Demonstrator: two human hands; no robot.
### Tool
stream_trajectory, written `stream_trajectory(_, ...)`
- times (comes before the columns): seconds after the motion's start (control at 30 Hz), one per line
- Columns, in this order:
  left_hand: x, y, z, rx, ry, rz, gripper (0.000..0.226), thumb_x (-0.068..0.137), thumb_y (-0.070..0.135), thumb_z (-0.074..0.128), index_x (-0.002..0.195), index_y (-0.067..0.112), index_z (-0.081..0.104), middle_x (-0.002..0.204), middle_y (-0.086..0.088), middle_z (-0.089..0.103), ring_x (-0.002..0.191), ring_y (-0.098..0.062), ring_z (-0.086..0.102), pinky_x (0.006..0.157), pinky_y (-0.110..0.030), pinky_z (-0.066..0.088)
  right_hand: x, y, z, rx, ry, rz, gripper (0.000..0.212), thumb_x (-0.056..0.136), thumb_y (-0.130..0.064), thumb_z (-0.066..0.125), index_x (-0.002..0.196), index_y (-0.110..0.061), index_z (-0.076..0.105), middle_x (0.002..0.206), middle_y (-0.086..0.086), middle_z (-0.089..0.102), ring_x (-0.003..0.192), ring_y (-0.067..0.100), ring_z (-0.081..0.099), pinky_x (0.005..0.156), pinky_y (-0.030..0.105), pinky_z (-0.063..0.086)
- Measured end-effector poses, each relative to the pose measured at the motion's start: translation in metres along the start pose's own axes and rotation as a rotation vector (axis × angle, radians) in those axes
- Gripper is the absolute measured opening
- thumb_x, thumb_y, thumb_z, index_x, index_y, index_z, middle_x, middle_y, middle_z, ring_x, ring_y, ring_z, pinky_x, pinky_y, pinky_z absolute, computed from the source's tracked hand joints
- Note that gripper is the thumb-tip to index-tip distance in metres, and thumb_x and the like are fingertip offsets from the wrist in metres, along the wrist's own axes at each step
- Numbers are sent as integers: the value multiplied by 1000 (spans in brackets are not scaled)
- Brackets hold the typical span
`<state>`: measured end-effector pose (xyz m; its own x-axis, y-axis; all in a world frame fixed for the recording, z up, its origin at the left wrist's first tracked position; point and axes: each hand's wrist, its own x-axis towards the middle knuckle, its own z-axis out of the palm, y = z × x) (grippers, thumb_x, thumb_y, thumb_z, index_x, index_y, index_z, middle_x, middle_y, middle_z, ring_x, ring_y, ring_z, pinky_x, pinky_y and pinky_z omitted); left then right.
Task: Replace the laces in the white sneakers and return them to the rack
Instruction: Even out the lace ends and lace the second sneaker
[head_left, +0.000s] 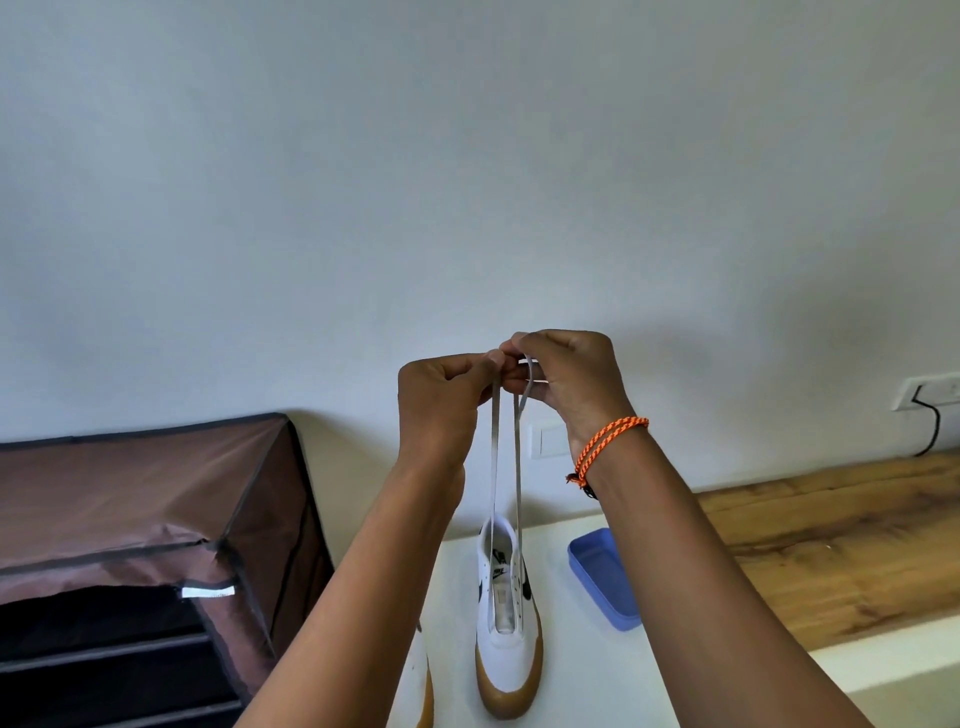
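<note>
Head view: your left hand (441, 395) and right hand (566, 379) are raised together, each pinching one end of the white lace (506, 457). Both strands run down into the white sneaker (509, 639) on the white table (597, 675). Second sneaker (421, 680) mostly hidden by your left forearm, probably its pair. Brown rack (145, 519) at left, blue tray (597, 577) just right of the sneaker.

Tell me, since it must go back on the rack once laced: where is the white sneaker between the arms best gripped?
Probably at the heel collar of the white sneaker, coming from above. It stands upright on the white surface with its opening facing up, so a hand can pinch the rim there. Both the left hand and right hand now hold the lace.
</note>
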<state>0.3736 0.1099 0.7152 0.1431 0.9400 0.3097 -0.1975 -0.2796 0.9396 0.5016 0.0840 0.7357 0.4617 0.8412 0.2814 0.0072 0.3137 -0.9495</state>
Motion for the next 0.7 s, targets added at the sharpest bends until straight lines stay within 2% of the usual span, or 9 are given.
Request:
stream_trajectory(0.23, 3, 18, 6, 3, 7, 86, 21, 103, 10, 65, 95, 10, 85, 92, -5, 83, 97, -19, 79, 102, -37, 59, 2, -8, 4, 87, 16, -140, 24, 99, -8, 63, 83, -1, 79, 82, 14, 78, 74, 24, 75, 71, 33, 63)
stream_trajectory(0.33, 4, 23, 5, 56, -11, 120, 21, 103, 12, 66, 94, 14, 85, 91, 0, 83, 99, -17, 79, 103, -38, 58, 1, -10, 2, 164, -13, -167, 27, 102, -10, 58, 90, 1, 80, 89, 15, 79, 81, 27, 74, 71, 33, 61)
stream_trajectory(0.47, 7, 25, 5, 95, 10, 153, 13, 97, 8, 74, 94, 14, 85, 90, 2, 82, 94, -15, 79, 98, -40, 61, 1, -7, 2, 153, -18, -242, 23, 100, -8, 59, 91, 0, 79, 93, 13, 78, 82, 22, 70, 71, 33, 57)
stream_trajectory(0.6, 12, 28, 2, 50, 56, 172, 15, 89, -1, 80, 98, 10, 77, 83, -9, 80, 84, -26, 80, 90, -45, 64, 2, -5, 4, 120, 40, -306, 21, 98, -6, 61, 91, -7, 80, 94, 4, 80, 99, 18, 73, 82, 35, 56)
stream_trajectory(0.7, 16, 30, 0, 11, 62, 134, 21, 88, -1, 82, 106, 8, 76, 83, -12, 81, 83, -27, 81, 90, -43, 64, 5, -4, 6, 147, 48, -339, 18, 95, 1, 62, 93, -4, 79, 94, 7, 79, 95, 20, 73, 88, 38, 60)
